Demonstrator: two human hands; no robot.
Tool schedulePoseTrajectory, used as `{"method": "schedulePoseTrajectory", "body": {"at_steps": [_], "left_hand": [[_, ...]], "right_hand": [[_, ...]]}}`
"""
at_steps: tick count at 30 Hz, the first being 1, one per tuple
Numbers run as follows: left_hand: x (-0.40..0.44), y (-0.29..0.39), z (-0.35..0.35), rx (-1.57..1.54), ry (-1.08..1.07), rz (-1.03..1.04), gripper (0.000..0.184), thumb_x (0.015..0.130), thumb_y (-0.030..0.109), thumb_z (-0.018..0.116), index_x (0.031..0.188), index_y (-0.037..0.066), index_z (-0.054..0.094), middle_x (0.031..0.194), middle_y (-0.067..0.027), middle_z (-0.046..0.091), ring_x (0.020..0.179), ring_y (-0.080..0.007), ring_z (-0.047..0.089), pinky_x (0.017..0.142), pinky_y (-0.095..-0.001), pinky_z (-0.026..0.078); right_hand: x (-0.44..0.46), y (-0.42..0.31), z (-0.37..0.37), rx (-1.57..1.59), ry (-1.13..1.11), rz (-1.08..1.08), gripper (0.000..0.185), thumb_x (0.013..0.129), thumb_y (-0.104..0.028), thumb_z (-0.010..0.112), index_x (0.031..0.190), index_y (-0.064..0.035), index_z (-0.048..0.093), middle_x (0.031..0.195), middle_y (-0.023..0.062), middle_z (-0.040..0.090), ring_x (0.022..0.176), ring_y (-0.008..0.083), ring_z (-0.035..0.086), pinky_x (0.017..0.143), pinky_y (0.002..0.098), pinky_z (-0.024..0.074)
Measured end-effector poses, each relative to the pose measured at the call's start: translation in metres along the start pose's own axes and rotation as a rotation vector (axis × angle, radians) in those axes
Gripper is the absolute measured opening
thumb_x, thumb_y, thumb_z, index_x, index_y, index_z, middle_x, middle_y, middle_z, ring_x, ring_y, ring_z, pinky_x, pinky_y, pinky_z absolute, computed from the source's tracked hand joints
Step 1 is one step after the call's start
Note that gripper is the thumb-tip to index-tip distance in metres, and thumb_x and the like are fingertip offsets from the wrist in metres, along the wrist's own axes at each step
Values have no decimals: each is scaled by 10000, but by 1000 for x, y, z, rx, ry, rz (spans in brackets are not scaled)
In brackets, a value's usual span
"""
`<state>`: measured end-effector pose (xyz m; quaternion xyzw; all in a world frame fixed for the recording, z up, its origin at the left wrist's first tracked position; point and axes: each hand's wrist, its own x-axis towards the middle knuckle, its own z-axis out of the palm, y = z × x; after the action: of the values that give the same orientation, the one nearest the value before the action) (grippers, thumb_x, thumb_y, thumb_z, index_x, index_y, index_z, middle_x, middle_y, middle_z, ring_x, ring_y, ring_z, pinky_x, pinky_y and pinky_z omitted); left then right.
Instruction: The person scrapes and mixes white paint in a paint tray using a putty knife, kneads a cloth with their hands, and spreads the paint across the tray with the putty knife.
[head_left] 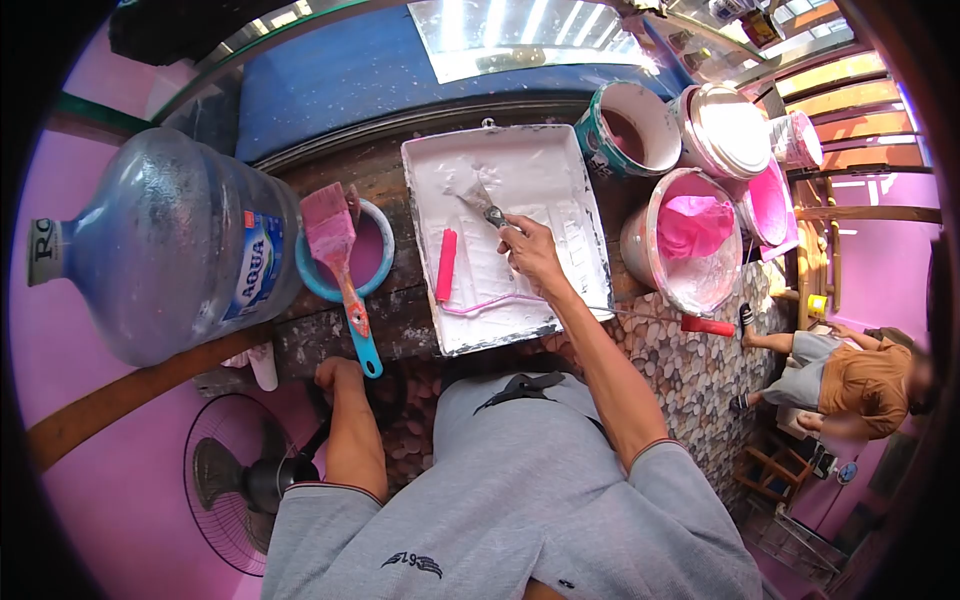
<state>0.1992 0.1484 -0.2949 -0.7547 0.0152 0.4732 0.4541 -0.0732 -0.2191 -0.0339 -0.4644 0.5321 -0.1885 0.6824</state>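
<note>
My right hand (530,252) is closed around the handle of a putty knife (482,203). Its flat blade touches the white paint in a paint tray (408,190). In the same tray lies a paint roller with a pink sleeve (446,264); its wire runs under my right hand to a red handle (707,326) beyond the tray's edge. My left hand (340,376) is curled at the near edge of the wooden table, and its fingers are partly hidden. Close to it, a pink-stained paintbrush (335,235) with a turquoise handle rests across a blue pot (374,284) of pink paint.
A large water jug (190,235) lies on its side at the left, above a fan (235,475). Several paint buckets stand at the right, one bucket (640,235) holding a pink cloth or bag (695,226). Another person (855,375) is in the room at the far right.
</note>
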Motion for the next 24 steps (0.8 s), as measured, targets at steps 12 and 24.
{"method": "schedulePoseTrajectory", "body": {"at_steps": [12, 24], "left_hand": [[30, -1, 26, 533, 215, 256, 113, 715, 69, 688, 816, 106, 721, 826, -31, 670, 709, -184, 639, 520, -397, 520], [14, -1, 19, 220, 177, 131, 140, 766, 129, 661, 892, 117, 721, 907, -24, 672, 792, -186, 640, 574, -404, 525]], "right_hand": [[0, -1, 8, -575, -3, -495, 342, 865, -185, 581, 1164, -20, 617, 700, 113, 621, 585, 152, 562, 592, 299, 467], [-15, -40, 5, -789, 98, -434, 326, 827, -176, 540, 1106, -30, 625, 764, 259, 621, 750, 414, 624, 718, 459, 486]]}}
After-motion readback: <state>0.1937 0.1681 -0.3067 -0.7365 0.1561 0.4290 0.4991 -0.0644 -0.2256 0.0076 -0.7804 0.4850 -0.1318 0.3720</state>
